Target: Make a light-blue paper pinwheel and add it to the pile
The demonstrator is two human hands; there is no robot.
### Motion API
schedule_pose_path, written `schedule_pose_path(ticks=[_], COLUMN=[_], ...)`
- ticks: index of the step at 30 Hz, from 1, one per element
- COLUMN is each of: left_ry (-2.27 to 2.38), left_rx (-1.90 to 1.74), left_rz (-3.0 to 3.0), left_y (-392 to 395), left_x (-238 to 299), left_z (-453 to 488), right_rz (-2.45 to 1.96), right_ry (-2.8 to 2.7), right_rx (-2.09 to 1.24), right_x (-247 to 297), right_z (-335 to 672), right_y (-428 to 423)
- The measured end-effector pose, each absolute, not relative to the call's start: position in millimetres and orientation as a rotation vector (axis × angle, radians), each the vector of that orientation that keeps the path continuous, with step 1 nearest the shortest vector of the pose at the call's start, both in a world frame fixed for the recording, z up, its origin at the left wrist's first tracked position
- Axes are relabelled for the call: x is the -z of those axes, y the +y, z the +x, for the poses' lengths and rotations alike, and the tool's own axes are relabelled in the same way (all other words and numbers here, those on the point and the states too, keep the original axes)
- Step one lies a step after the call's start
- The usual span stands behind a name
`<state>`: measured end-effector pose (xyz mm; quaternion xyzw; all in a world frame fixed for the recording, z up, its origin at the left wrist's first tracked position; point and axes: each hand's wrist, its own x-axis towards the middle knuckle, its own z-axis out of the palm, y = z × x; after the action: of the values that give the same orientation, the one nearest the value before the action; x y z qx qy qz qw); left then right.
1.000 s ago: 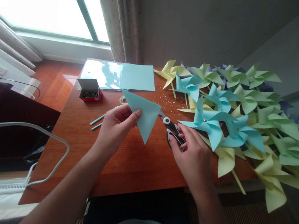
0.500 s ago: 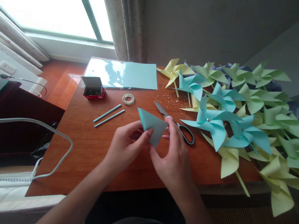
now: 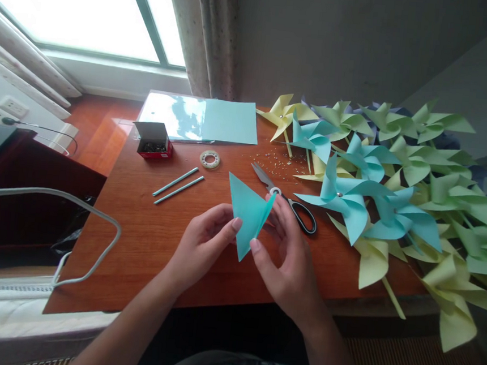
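Note:
A folded sheet of turquoise paper is held above the table between both hands, partly opened out along a crease on its right side. My left hand pinches its left part, thumb in front and fingers behind. My right hand grips the right edge, with the thumb at the lower crease and the fingers behind the raised flap. Just beyond my right hand lie scissors with black and white handles, blades pointing away to the left. Two pale blue paper sticks rest to the left of the paper.
A roll of tape and an open red box of small dark pieces stand farther back. Behind them lie turquoise sheets, partly in clear plastic. Finished paper pinwheels crowd the right side. Small scraps are scattered near the scissors.
The folded paper has been opened from a flat triangle into a wider shape with a flap standing up on the right. Both hands keep hold of it.

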<state>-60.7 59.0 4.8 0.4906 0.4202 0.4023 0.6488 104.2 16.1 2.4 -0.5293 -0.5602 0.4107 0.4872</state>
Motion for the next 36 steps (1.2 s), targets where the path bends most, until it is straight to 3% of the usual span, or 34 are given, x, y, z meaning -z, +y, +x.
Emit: schedule_pose_path(ticks=[7,36], left_ry=[0.864,0.848], left_rx=[-0.926,-0.929], left_rz=[0.981,0.835], left_y=[59.7,57.7], left_x=[-1.7,0.1], left_z=[-62.2,-65.4], right_rz=[-1.069,-0.981], right_ry=[-1.058,-0.956], right_rx=[-1.313,-1.292], right_x=[-8.6,-5.3], right_z=[107.3,109.6], right_y=[14.2,13.5])
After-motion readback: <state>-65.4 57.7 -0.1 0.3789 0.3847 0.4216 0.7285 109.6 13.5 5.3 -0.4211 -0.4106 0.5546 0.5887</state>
